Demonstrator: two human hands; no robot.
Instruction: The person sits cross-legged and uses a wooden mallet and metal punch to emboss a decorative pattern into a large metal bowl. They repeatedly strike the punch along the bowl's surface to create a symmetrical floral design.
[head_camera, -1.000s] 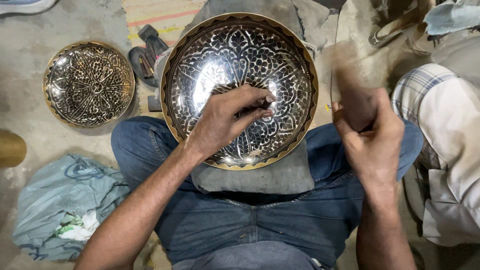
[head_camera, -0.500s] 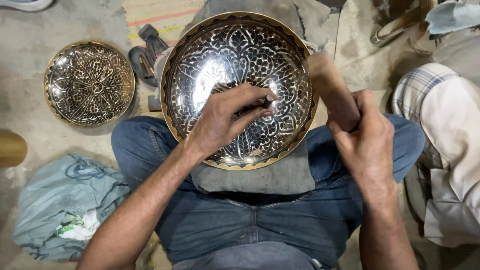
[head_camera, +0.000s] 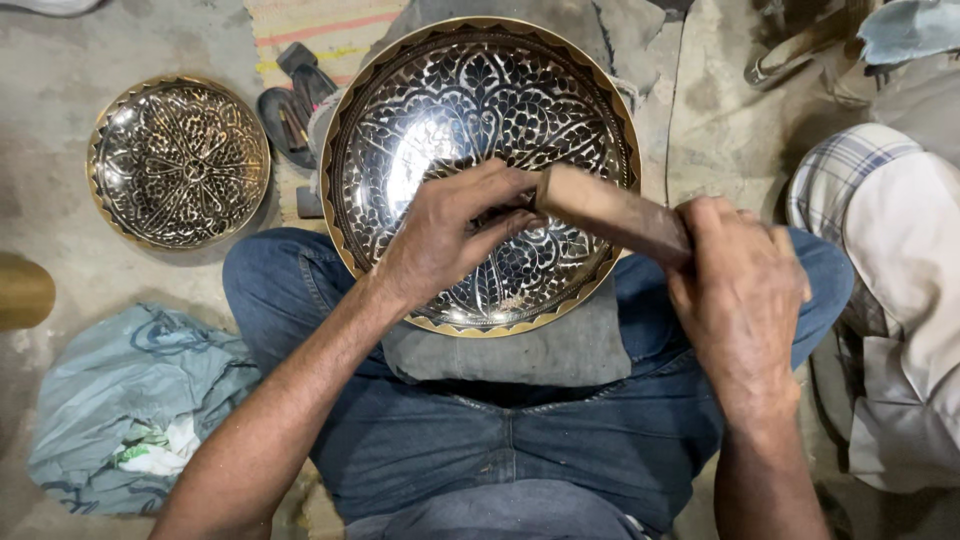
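A large round metal bowl (head_camera: 430, 100) with a black engraved flower pattern and a gold scalloped rim rests on my lap over a grey cloth pad (head_camera: 520, 350). My left hand (head_camera: 440, 235) sits inside the bowl, fingers pinched on a small chisel that is mostly hidden by the fingers. My right hand (head_camera: 740, 290) is shut on a brown wooden mallet (head_camera: 610, 215), whose head meets the top of the chisel at my left fingertips.
A smaller engraved bowl (head_camera: 180, 160) lies on the concrete floor at the left. A pair of dark sandals (head_camera: 295, 105) lies between the bowls. A grey plastic bag (head_camera: 120, 400) sits at lower left. Another person in checked and pale cloth (head_camera: 890, 260) sits at the right.
My right hand swung the wooden mallet from a raised position at the right down and leftward onto the chisel. My left hand stayed in place inside the bowl.
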